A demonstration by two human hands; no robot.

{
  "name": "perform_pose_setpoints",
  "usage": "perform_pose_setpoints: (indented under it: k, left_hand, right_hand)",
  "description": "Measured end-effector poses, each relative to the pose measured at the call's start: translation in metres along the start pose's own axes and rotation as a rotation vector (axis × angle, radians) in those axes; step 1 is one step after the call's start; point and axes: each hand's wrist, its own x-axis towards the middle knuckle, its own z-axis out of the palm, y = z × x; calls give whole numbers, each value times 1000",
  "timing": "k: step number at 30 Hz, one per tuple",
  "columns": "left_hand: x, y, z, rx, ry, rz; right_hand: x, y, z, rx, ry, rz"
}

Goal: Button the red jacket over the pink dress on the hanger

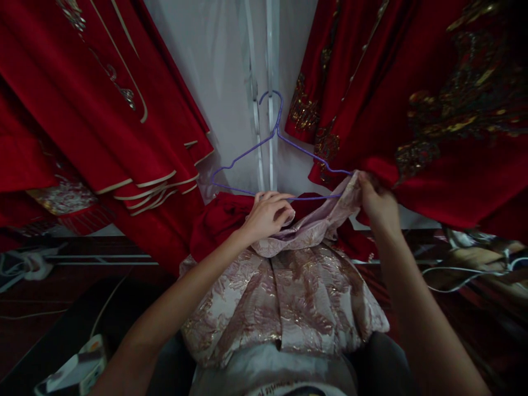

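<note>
A purple wire hanger (pixel 251 149) stands in front of me, its hook up against a white pole. My left hand (pixel 268 214) is closed around the middle of its lower bar, fingers curled over the wire. A pale pink and gold brocade skirt (pixel 280 297) with pleats lies over my lap. Its waistband (pixel 325 228) stretches up to the hanger's right end, where my right hand (pixel 379 206) pinches it at the corner. The waistband covers the right tip of the hanger. Red cloth (pixel 223 225) lies bunched behind the skirt.
Red garments with pale piping (pixel 165 137) hang on the left. More red garments with gold embroidery (pixel 363 110) hang close on the right, next to my right hand. A white box-like object (pixel 78 368) is at lower left. White cable (pixel 457 269) and cloth bundles lie at right.
</note>
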Motion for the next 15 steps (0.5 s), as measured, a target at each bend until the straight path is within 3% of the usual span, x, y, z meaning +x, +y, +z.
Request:
perform_pose_setpoints:
  k: [2,6,9,12,15]
  left_hand:
    - [0,1,1,-13,5,-6]
    - [-1,4,1,-42,21,-21]
    - [3,-1,-10,-97,72,-16]
    - [2,-24,-33,-102,278,-137]
    - [-12,-68,-61,-15,514,-346]
  right_hand:
    - [-5,-22,8,-69,37,-49]
    - [-5,-61,27,-15,-42,-475]
    - [1,-68,32,-81,-28,-518]
    - [7,-65,28,-112,-33,-512]
    - [12,-63,22,-113,-40,-506]
